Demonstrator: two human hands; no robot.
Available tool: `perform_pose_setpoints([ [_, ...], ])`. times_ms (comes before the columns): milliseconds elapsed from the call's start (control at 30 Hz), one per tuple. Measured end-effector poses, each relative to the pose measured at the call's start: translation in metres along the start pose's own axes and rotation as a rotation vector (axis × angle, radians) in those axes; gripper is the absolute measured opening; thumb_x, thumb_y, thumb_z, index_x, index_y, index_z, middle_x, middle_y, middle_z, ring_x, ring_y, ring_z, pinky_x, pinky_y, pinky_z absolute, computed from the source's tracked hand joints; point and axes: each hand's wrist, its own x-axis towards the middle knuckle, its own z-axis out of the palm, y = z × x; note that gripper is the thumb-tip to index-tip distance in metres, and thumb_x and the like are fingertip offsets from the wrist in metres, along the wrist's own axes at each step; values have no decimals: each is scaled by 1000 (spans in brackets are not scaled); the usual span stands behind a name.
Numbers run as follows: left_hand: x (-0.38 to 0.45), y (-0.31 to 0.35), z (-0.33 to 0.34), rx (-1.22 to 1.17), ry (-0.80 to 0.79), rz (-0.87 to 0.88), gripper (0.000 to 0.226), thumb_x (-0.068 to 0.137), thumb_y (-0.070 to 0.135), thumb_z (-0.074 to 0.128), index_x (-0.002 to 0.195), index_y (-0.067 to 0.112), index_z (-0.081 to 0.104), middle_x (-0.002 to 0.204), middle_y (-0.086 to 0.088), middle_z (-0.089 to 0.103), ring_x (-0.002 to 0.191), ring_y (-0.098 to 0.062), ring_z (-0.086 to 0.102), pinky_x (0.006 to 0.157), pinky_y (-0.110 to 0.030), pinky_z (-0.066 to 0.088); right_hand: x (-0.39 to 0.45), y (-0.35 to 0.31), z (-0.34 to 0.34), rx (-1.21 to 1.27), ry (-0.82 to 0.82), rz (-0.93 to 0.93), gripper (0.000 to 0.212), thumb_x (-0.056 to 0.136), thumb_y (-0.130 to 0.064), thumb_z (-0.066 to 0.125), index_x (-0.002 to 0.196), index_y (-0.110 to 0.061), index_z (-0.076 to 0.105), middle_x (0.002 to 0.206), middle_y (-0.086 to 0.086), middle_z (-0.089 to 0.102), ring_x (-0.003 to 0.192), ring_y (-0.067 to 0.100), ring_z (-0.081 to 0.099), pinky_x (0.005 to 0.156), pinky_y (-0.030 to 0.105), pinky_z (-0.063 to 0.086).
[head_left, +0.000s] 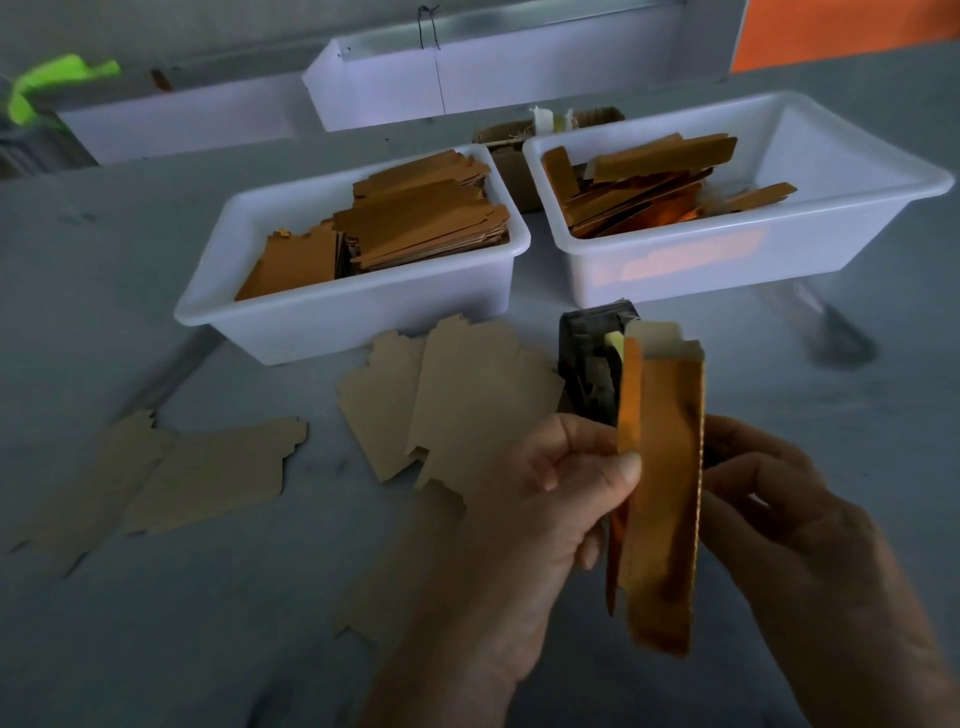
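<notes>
Right now the carton (665, 493) stands nearly upright between my 2 hands, above the near part of the table (208, 623) and just in front of the dispenser (592, 358). My left hand (561, 483) pinches its narrow left flap between thumb and fingers. My right hand (779, 519) curls round its right edge, though most of those fingers sit behind the card, so I can't see how firm that hold is.

As I judge it, I'm folding this piece shut along its scores. The main risk is the flap: my left pinch sits high on it, so the lower part is free and could bow out or crease off the score if I press unevenly. The glossy face may also slide under my thumb and let the fold spring open.

If my right hold loosens, the carton would tip away and drop onto the blanks (467, 400) lying flat to the left. Pushing it forward could knock its top against the dispenser. The left bin (353, 306) and right bin (727, 260) stand farther off, each holding folded pieces.
</notes>
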Motion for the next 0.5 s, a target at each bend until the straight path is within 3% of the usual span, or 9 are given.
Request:
perform_pose_setpoints([
  [33, 0, 1, 0, 44, -17, -11, 3, 76, 26, 63, 76, 23, 65, 67, 4, 61, 52, -3, 49, 45, -13, 37, 1, 0, 0, -34, 14, -20, 7, 70, -29, 72, 70, -25, 66, 117, -17, 60, 105, 11, 61, 94, 39, 47],
  [67, 1, 1, 1, 89, -29, -23, 3, 76, 28, 63, 75, 26, 64, 65, 7, 59, 53, -3, 49, 46, -14, 38, 0, -1, 0, -75, 20, -39, 43, 59, -67, 59, 68, -26, 65, 115, -21, 59, 102, 6, 60, 91, 26, 46],
  [100, 1, 2, 1, 133, -36, -30, 3, 76, 30, 62, 74, 27, 63, 64, 9, 59, 54, -4, 49, 47, -14, 38, 1, 4, -1, -107, 8, -41, 18, 72, -38, 74, 65, -25, 65, 112, -24, 59, 99, 2, 59, 83, 11, 43],
  [133, 1, 3, 2, 171, -36, -32, 4, 77, 31, 62, 75, 28, 63, 64, 10, 59, 54, -4, 49, 47, -15, 39, 2, 1, 0, -123, 18, -31, 23, 65, -2, 60, 60, -24, 64, 110, -25, 59, 97, 0, 58, 74, 3, 39],
  [167, 1, 3, 3, 200, -31, -29, 5, 79, 31, 63, 76, 27, 62, 64, 10, 59, 54, -4, 49, 48, -15, 39, 2, 5, 0, -171, 10, -35, 19, 72, -35, 71, 60, -23, 64, 108, -25, 59, 95, -1, 58, 69, 0, 36],
  [267, 0, 5, 6, 248, -4, -11, 9, 90, 23, 62, 81, 23, 62, 61, 11, 59, 52, -1, 50, 47, -15, 39, 2, 9, 0, -211, 41, -85, 17, 72, -20, 79, 66, -13, 65, 107, -27, 56, 90, -8, 55, 66, -6, 32],
  [367, -1, 7, 10, 286, 21, -2, 12, 90, 21, 61, 79, 26, 62, 56, 13, 59, 48, 2, 51, 46, -12, 39, 5, 13, 0, -274, 54, -132, 8, 73, -11, 72, 69, -10, 66, 104, -25, 55, 91, -20, 51, 66, -6, 31],
  [500, 1, 7, 14, 320, 72, 16, 11, 89, 22, 62, 79, 26, 63, 54, 16, 58, 46, 4, 50, 46, -11, 38, 9, 15, -1, -365, 110, -188, 17, 72, -3, 74, 63, -10, 62, 97, -12, 61, 74, -2, 59, 63, -5, 35],
])
